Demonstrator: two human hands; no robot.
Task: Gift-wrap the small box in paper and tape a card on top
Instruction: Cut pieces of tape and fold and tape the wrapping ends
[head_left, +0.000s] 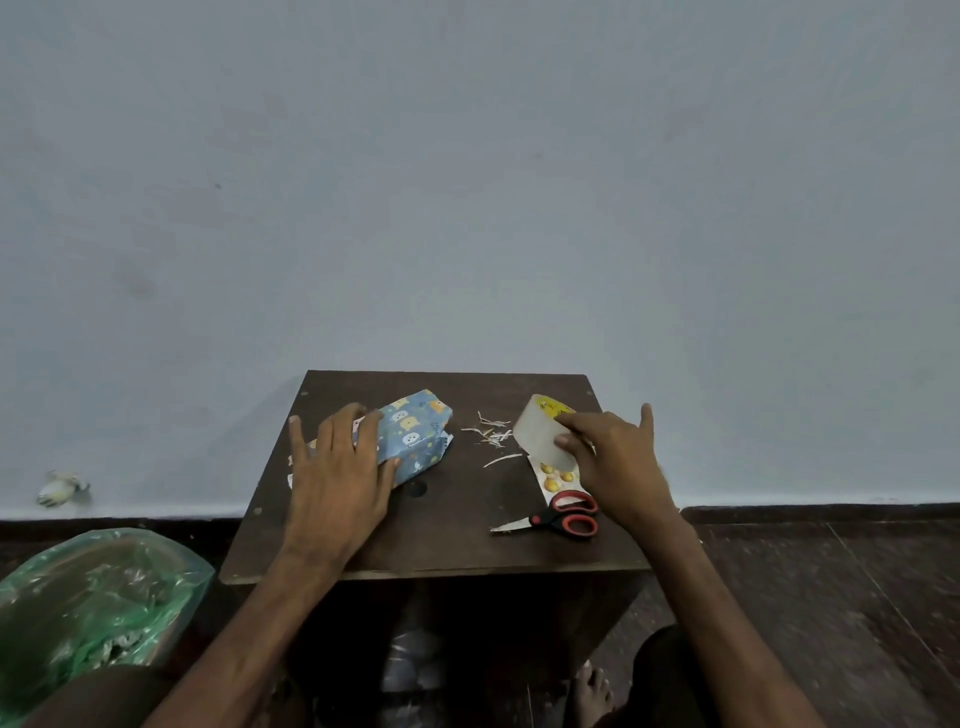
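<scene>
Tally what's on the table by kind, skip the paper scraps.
box: 1
tape roll: 1
card: 1
scissors: 1
Total: 4

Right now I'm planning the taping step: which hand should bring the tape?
Right hand: its fingers hold the tape roll, while the left hand presses flat on the wrapped box.
</scene>
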